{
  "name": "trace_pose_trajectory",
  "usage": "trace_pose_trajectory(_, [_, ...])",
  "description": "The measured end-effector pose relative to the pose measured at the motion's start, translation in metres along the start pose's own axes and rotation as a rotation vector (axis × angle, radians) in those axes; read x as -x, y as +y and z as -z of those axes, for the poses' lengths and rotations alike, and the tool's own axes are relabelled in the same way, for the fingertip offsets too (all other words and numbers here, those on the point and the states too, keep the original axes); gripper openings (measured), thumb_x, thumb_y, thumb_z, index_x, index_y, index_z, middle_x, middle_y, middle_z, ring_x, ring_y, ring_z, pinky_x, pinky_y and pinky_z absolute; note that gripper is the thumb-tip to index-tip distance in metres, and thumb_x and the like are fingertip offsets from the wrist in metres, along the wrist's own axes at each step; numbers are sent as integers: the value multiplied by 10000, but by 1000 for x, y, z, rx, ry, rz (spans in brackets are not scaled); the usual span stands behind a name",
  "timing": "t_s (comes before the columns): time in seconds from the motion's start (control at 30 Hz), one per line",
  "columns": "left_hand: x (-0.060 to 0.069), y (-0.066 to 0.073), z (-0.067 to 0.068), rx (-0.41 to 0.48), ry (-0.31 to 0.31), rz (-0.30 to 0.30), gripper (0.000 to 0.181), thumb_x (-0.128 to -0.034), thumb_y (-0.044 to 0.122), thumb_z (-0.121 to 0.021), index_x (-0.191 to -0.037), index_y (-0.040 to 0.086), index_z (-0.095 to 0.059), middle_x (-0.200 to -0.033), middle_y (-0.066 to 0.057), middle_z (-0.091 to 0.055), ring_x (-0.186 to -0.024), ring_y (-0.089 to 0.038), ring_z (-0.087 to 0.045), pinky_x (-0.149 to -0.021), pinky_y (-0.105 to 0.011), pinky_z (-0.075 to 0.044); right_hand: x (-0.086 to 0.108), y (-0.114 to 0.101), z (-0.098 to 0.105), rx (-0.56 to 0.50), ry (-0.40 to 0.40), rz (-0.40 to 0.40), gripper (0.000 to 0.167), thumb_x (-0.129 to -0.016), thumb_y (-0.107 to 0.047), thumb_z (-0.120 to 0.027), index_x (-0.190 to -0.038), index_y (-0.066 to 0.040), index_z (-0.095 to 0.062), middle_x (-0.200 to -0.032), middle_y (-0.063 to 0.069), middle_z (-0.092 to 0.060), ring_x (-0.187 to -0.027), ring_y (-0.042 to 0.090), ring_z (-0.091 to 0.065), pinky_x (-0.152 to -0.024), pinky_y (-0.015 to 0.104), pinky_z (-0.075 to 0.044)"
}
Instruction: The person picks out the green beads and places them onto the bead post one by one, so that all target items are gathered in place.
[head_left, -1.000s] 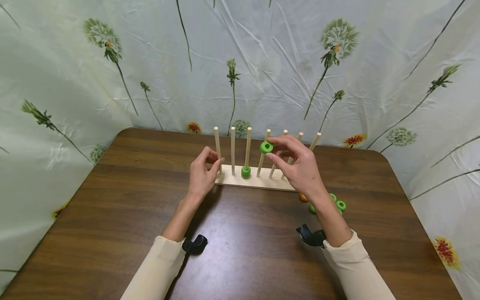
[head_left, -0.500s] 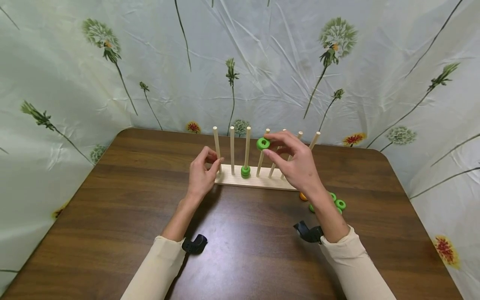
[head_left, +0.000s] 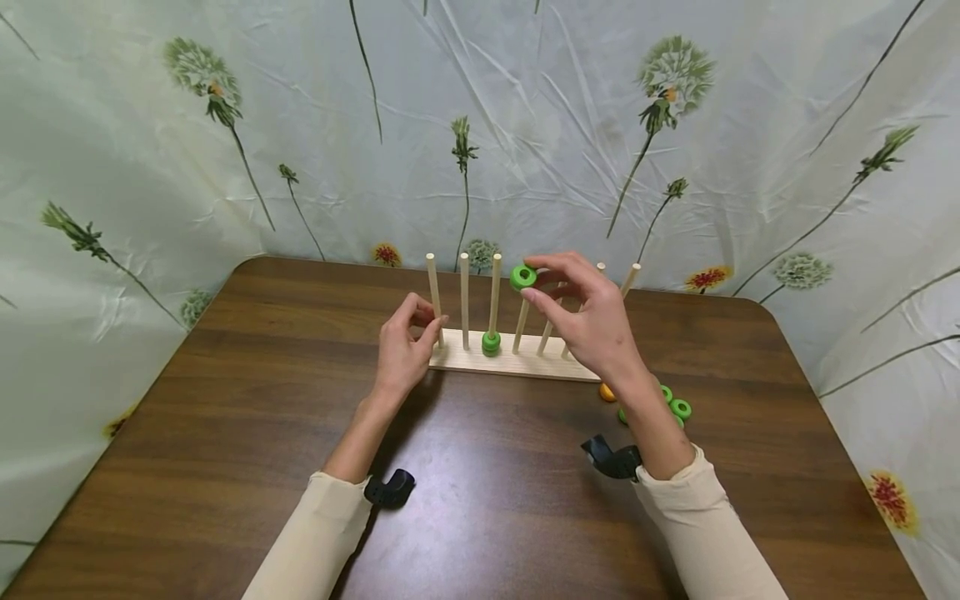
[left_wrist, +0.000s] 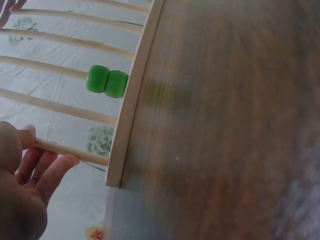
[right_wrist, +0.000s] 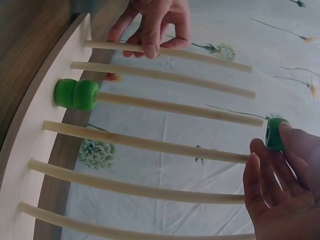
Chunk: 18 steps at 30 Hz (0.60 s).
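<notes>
A wooden stand (head_left: pixel 487 362) bears a row of several upright pegs. My left hand (head_left: pixel 405 346) pinches the leftmost peg (left_wrist: pixel 75 151) between thumb and fingers. Two green rings (right_wrist: pixel 75 94) sit stacked at the foot of the third peg from the left (head_left: pixel 495 296). My right hand (head_left: pixel 588 312) pinches another green ring (head_left: pixel 523 277) by its edge, with the hole facing up. In the right wrist view this ring is just past the tip of the third peg, apart from it or barely touching; I cannot tell which. The right hand hides parts of the pegs behind it.
Several loose green rings (head_left: pixel 681 409) and an orange ring (head_left: pixel 607 392) lie on the brown table (head_left: pixel 480 500), partly hidden by the right forearm. Behind the table hangs a pale cloth (head_left: pixel 322 125) with a dandelion print.
My right hand has moved left and slightly up with the green ring, from in front of the fourth peg towards the top of the third. The left hand stays on its peg.
</notes>
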<state>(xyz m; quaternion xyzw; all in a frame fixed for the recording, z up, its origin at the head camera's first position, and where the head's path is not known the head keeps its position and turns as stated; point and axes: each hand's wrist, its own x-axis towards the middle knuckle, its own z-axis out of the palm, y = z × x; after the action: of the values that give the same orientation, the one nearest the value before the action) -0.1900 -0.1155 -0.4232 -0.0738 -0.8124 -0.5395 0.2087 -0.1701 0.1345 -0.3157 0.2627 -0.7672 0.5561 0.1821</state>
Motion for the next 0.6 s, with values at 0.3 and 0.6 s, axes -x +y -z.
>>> trace_pose_trajectory(0.3, [-1,0,-1,-2,-3,-4,163,-947,73,-751,-963,2,-606,-897,-187,-705,-870,-286,-701,-650,-216,-554,-6,-6,-3,17,8,-11,361,-912,-10,-772,-1264,-48,-703,-1158,97,-702,-1028,182,-714,-872,234,-570])
trace_pose_trajectory(0.6, [0,-1,-1,14,2,-2,158,-946,59,-749,-960,-7,-606,-887,-193,-700,-851,-268,-686,-637,-201,-547,-14,-10,-9,-7,18,-14,342,-929,-36,-764,-1265,-37,-703,-1158,92,-696,-1005,193,-712,-843,247,-575])
